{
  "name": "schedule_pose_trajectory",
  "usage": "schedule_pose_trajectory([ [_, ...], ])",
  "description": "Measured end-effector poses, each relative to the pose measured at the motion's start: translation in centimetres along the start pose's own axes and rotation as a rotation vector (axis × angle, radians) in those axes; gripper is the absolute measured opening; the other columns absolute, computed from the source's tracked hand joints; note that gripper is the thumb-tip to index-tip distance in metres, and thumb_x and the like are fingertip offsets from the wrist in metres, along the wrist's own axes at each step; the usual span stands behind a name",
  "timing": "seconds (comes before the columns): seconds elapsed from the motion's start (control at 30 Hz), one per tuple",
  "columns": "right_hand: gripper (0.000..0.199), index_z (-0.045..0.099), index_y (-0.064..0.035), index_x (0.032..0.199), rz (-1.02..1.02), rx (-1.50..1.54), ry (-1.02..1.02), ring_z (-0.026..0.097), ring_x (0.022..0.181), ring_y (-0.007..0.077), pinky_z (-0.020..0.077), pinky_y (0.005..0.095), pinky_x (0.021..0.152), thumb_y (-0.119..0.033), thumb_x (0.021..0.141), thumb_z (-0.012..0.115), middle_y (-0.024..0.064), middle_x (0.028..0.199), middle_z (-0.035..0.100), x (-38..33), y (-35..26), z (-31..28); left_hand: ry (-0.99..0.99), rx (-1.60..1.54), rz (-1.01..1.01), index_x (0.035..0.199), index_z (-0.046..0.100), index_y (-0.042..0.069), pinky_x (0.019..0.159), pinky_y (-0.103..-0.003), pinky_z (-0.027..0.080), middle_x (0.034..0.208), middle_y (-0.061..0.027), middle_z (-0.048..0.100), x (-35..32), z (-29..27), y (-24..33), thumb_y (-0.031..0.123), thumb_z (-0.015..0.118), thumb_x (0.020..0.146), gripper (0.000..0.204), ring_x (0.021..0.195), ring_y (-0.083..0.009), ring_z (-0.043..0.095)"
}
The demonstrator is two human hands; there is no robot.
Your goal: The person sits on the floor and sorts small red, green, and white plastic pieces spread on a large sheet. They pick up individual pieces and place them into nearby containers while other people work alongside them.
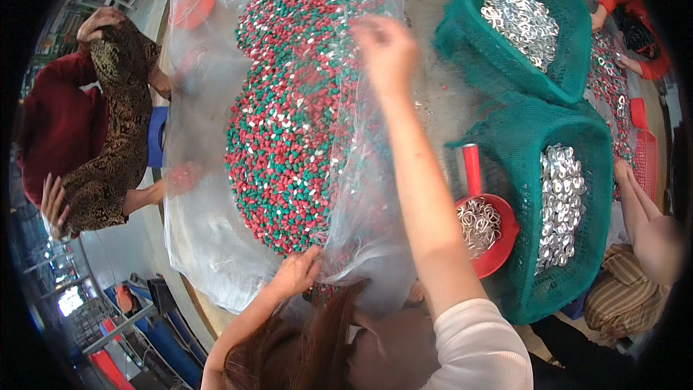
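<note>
A sheer white mesh sheet [216, 224] is spread over the table under a long heap of small red, green and white pieces [281, 152]. Its right part is drawn in a see-through fold over the heap's right side. At the near end of that fold, my left hand [298, 272] has its fingers closed on the mesh. My right arm reaches far forward, and my right hand [388, 50] pinches the fold's upper part, slightly blurred. Some pieces show through the mesh between my hands.
Right of the mesh are two green net-lined baskets [469, 22] of silvery rings and tabs, and a red scoop [471, 166] of metal rings. A red bowl [192, 7] sits at the far left. A person [65, 123] sits at left; other people work at right around a red basket [647, 152].
</note>
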State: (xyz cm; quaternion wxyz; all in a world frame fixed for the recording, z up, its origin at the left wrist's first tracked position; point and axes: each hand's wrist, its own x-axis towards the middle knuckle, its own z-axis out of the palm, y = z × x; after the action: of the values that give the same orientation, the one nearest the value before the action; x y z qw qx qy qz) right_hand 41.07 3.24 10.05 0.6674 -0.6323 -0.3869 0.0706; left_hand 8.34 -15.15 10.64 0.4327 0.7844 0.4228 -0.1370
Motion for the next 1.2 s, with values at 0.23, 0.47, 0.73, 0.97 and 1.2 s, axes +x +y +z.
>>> schedule_pose_trajectory([
  [0.23,0.025,0.066,-0.0124,0.097,0.185,-0.655,-0.119,0.059,0.095,0.0323,0.0480,0.0407,0.079,-0.019,0.073,0.071,0.0136,0.102,0.059,-1.1,11.5,-5.4,0.097,-0.061,0.033,0.102,0.048,0.004,0.065,-0.049,0.046,0.078,-0.0224,0.061,-1.4,0.8,-3.4,0.012,0.053,0.085,0.020,0.076,-0.0423,0.059],
  [0.47,0.017,0.068,-0.0128,0.090,0.564,-1.015,-0.377,0.063,0.093,0.0350,0.0501,0.0447,0.080,-0.022,0.077,0.065,0.0161,0.096,0.066,-2.5,15.3,-11.3,0.136,-0.097,-0.004,0.102,0.048,0.006,0.067,-0.048,0.046,0.082,-0.0205,0.062,-1.8,0.1,-4.2,0.016,0.052,0.087,0.019,0.080,-0.0410,0.060],
  [0.73,0.028,0.057,-0.0080,0.106,0.821,-0.805,-0.162,0.067,0.068,0.0267,0.0530,0.0366,0.071,-0.019,0.082,0.062,0.0148,0.093,0.066,-3.4,17.4,-12.0,0.141,-0.185,0.038,0.102,0.049,0.004,0.067,-0.045,0.046,0.081,-0.0193,0.062,-2.6,-0.8,-3.9,0.012,0.051,0.087,0.017,0.080,-0.0387,0.061],
  [0.97,0.018,0.063,-0.0108,0.097,0.440,-1.142,-0.259,0.067,0.073,0.0266,0.0515,0.0380,0.075,-0.018,0.081,0.065,0.0134,0.094,0.066,-4.6,18.3,-12.9,0.137,-0.216,0.054,0.103,0.050,0.004,0.067,-0.046,0.046,0.079,-0.0200,0.062,-2.7,-0.5,-4.6,0.014,0.052,0.087,0.018,0.079,-0.0391,0.061],
  [1.2,0.014,0.065,-0.0091,0.095,0.623,-0.668,-0.227,0.066,0.073,0.0240,0.0531,0.0343,0.065,-0.014,0.082,0.062,0.0177,0.097,0.065,-3.5,12.1,-9.5,0.078,-0.212,0.048,0.109,0.049,0.006,0.073,-0.044,0.048,0.085,-0.0185,0.063,-3.5,-0.7,-4.6,0.017,0.051,0.089,0.023,0.083,-0.0380,0.062],
])
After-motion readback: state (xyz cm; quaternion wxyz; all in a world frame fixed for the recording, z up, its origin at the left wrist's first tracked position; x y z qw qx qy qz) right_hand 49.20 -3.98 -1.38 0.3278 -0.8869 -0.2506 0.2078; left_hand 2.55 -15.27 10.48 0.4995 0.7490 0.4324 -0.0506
